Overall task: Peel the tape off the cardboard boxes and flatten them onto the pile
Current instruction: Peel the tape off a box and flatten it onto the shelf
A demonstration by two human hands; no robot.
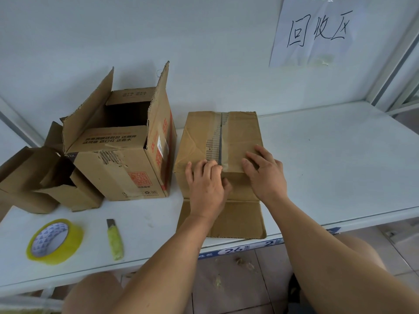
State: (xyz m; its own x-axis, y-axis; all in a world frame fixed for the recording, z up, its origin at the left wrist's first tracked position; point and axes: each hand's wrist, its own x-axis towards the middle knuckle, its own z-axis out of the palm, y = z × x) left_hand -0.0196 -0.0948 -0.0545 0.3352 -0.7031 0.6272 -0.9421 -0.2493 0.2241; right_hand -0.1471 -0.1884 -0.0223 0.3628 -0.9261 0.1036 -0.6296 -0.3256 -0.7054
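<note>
Taped box (pixel 240 137), seam pointing away

Soft, even light fills the scene, bright but cool, with a faint blue-green cast over the white wall (pixel 204 41) and the tabletop (pixel 328 155). Shadows are weak and diffuse: a pale one spreads on the wall behind the open printed box (pixel 127 155), and its inside falls to near black. A mild sheen lies on the tabletop at the right (no hard glare). Wide-angle distortion bends the tabletop's front edge and the frame rails near the corners, and stretches the forearms at the bottom. Detail is slightly soft throughout; the print on the box is hard to read, and the floor (pixel 238 279) looks smeared.
</note>
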